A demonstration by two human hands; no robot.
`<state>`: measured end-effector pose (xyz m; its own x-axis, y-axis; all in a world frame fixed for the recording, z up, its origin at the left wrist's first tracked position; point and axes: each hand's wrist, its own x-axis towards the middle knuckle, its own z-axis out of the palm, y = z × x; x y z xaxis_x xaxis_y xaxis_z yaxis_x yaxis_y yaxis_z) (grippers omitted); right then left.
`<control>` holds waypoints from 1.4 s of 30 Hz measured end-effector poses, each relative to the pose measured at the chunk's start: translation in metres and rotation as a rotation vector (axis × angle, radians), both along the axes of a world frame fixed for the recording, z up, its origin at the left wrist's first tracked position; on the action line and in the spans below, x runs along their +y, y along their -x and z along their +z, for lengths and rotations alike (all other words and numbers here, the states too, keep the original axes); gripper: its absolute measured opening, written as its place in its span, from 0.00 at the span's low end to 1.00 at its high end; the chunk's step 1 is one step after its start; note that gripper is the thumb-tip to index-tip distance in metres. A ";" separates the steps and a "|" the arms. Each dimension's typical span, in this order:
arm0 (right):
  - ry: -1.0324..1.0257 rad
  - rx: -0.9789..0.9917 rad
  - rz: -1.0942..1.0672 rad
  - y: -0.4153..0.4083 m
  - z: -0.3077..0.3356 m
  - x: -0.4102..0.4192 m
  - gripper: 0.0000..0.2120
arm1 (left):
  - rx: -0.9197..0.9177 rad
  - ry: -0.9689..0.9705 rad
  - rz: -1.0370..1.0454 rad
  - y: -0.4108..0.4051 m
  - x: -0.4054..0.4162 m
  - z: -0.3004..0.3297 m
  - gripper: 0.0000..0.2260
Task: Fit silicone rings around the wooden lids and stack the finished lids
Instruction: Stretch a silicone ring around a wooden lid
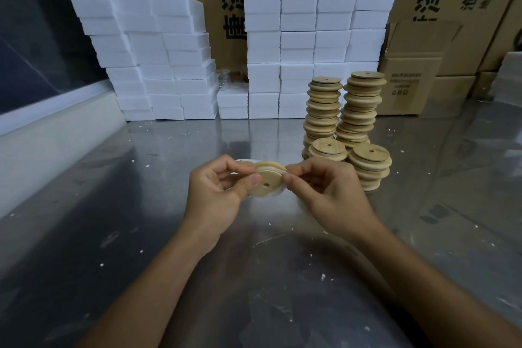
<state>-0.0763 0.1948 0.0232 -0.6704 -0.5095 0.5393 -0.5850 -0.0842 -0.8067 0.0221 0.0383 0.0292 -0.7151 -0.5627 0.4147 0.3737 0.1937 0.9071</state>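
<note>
A round wooden lid (267, 184) with a small centre hole is held above the steel table, tilted toward me. A whitish silicone ring (275, 170) sits in its groove along the upper edge. My left hand (217, 192) pinches the lid's left rim, thumb on its face. My right hand (324, 192) pinches the ring and rim on the right side. More pale rings (244, 161) lie partly hidden behind my left hand. Behind my right hand stand two tall lid stacks (358, 107) and two short ones (370, 167).
The shiny steel table (141, 234) is dotted with white foam crumbs. White foam blocks (158, 65) are piled along the back, with cardboard boxes (409, 85) behind and to the right. A pale ledge (42, 133) runs along the left edge.
</note>
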 end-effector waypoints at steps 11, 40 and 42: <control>-0.072 0.019 0.050 0.003 0.011 0.008 0.05 | -0.038 -0.245 -0.084 -0.002 0.000 0.000 0.04; -0.110 0.346 -0.045 -0.005 0.005 0.005 0.02 | -0.065 0.245 0.018 0.000 0.007 0.003 0.16; -0.108 0.319 -0.037 -0.004 0.006 0.004 0.03 | -0.057 0.242 0.008 0.000 0.006 0.004 0.17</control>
